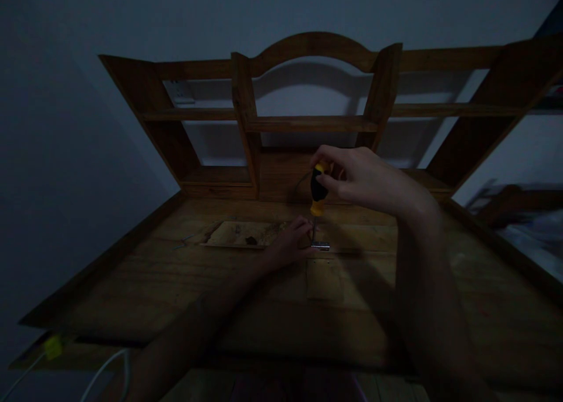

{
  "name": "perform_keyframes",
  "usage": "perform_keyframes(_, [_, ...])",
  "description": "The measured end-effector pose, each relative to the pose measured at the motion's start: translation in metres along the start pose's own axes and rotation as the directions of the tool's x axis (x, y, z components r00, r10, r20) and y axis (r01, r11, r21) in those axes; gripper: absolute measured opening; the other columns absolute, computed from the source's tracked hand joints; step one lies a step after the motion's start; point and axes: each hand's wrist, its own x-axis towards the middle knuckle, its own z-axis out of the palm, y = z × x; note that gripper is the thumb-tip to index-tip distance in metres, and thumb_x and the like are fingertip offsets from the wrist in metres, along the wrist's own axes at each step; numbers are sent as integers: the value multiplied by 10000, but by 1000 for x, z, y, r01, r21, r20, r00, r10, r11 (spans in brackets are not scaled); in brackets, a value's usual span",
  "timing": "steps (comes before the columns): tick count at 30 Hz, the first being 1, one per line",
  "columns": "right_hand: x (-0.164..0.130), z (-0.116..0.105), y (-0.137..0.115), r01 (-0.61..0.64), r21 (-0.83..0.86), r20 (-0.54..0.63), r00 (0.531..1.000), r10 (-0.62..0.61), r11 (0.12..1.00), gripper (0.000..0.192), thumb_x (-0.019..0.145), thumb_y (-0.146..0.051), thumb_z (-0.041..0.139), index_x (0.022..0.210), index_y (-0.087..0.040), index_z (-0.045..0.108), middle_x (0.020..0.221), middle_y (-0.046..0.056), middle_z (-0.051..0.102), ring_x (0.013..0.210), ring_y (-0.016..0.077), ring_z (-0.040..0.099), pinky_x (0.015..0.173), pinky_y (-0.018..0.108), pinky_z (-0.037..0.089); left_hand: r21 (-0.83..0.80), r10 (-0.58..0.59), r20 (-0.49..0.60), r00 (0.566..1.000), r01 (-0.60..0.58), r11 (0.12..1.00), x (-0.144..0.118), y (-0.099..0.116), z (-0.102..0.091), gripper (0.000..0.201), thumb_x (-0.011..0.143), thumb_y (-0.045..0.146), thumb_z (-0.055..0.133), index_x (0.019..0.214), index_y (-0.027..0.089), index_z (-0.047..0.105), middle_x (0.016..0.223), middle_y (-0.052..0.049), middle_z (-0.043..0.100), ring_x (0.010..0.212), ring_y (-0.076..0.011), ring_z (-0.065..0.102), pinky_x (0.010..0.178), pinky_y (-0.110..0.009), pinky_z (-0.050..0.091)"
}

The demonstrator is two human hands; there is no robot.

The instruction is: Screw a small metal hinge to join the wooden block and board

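Note:
My right hand [347,173] grips a screwdriver [318,191] with a yellow and black handle, held upright from above. Its thin shaft points down to a small shiny metal hinge [321,246] on the wooden desktop [272,285]. From the left, my left hand [292,238] reaches in with curled fingers, thumb against the hinge's left end and fingertips beside the screwdriver shaft. What lies between those fingers is partly hidden. Just in front of the hinge is a small rectangular wooden board [324,280] with little holes near its far edge.
Behind the desktop rises a wooden shelf unit [310,123] against the wall. A pale wood strip [233,232] with crumbs and a dark fragment lies left of my hands, with thin metal pieces [187,239] beyond. A white cable [105,364] and yellow tag [53,347] sit front left.

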Motion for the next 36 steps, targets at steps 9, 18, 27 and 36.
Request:
perform_keyframes(9, [7, 15, 1, -40, -143, -92, 995, 27, 989, 223, 986, -406, 596, 1041, -192, 630, 959, 78, 703, 884, 245, 647, 748, 336, 413, 8, -25, -6, 1000, 25, 1000, -2, -1, 2, 428, 889, 334, 757, 1268, 266, 569, 1267, -62, 576, 1236, -241, 578, 1079, -429, 505])
perform_keyframes(18, [6, 12, 2, -5, -101, -38, 999, 1, 995, 192, 962, -301, 559, 1087, -170, 622, 1054, 102, 675, 976, 253, 630, 822, 348, 429, 25, -51, 6, 999, 51, 998, -3, 1, 1, 417, 893, 349, 753, 1259, 240, 584, 1262, -67, 640, 1190, -256, 623, 1033, -432, 525])
perform_keyframes(27, [6, 10, 9, 4, -75, -65, 998, -9, 997, 197, 949, -284, 610, 1115, -185, 646, 1061, 87, 691, 956, 248, 631, 831, 350, 439, -9, -44, -19, 999, 44, 999, -4, 2, 2, 376, 889, 298, 753, 1225, 213, 606, 1270, -67, 682, 1189, -249, 640, 1042, -390, 512])
perform_keyframes(36, [7, 12, 9, -14, -116, -72, 997, 6, 993, 230, 937, -325, 606, 1102, -172, 653, 1092, 107, 690, 1012, 274, 633, 870, 373, 441, -35, -70, -21, 997, 69, 997, -2, 3, 2, 368, 867, 300, 773, 1200, 238, 630, 1226, -55, 695, 1174, -263, 654, 1020, -424, 536])
